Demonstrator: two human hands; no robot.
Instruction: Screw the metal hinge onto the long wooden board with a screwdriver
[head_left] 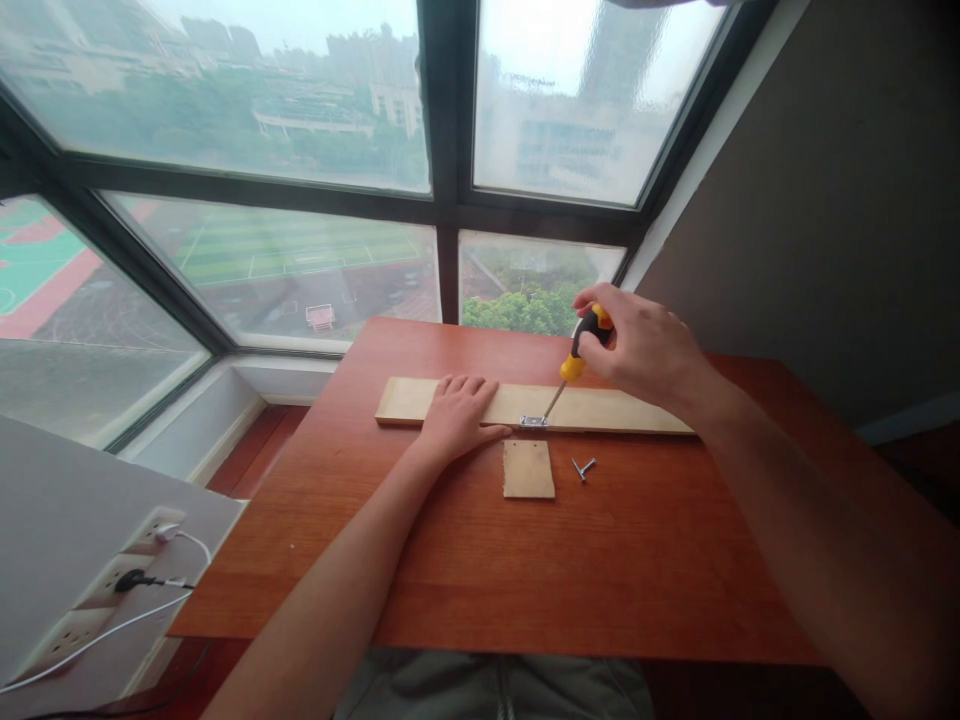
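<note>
Screwdriver with yellow-and-black handle (572, 368), one, slants right of centre, gripped by the right hand (641, 340), its tip at one small silver metal fitting (531, 422) along one long pale wooden board (600, 407). The left hand (459, 410) lies flat on it, thumb spread. Below centre: one squarish tan piece (528, 470), two silver screws (582, 470).

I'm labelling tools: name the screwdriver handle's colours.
The screwdriver handle is yellow and black, in the head view.
</note>
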